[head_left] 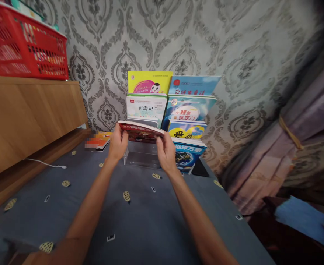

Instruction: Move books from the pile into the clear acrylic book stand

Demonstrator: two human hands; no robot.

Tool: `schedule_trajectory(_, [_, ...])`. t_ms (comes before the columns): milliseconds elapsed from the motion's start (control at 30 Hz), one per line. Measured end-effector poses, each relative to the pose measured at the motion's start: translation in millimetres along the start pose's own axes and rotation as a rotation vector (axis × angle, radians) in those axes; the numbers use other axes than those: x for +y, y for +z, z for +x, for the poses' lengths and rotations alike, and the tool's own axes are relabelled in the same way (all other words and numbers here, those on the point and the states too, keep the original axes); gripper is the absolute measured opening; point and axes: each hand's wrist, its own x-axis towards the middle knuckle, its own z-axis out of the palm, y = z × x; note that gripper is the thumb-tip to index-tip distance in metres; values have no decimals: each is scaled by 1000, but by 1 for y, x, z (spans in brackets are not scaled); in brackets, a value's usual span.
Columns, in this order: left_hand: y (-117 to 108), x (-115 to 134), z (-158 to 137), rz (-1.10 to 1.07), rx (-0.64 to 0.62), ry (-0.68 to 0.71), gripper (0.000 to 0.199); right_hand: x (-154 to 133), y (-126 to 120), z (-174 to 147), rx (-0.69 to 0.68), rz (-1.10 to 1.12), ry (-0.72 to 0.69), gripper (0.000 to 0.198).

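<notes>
The sheet (139,221) is spread nearest. Above it, the red book (142,134) is held before the left column of the clear rack (142,158), its ends clamped in the fingers of the left hand (118,141) and right hand (167,151). Both ends are gripped probably so that it is kept steady. On the right, the globe book (188,154) is stood in the front tier; farther back, the white book (146,108) and yellow book (150,82) are stepped upward, seemingly so that titles can be read. The fingertips behind the red book are hidden, and whether the rack is touched by it cannot be told. The white book's foot is covered; the orange book (103,140), far left, is partly pixelated.
</notes>
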Motion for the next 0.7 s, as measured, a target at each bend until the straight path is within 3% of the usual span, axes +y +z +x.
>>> schedule_trajectory(200, [3, -2, -1, 11, -47, -33, 17, 8, 1, -1, -18, -1, 25, 33])
schedule_trajectory(700, [14, 0, 6, 224, 11, -22, 8, 28, 13, 9, -28, 37, 11, 38])
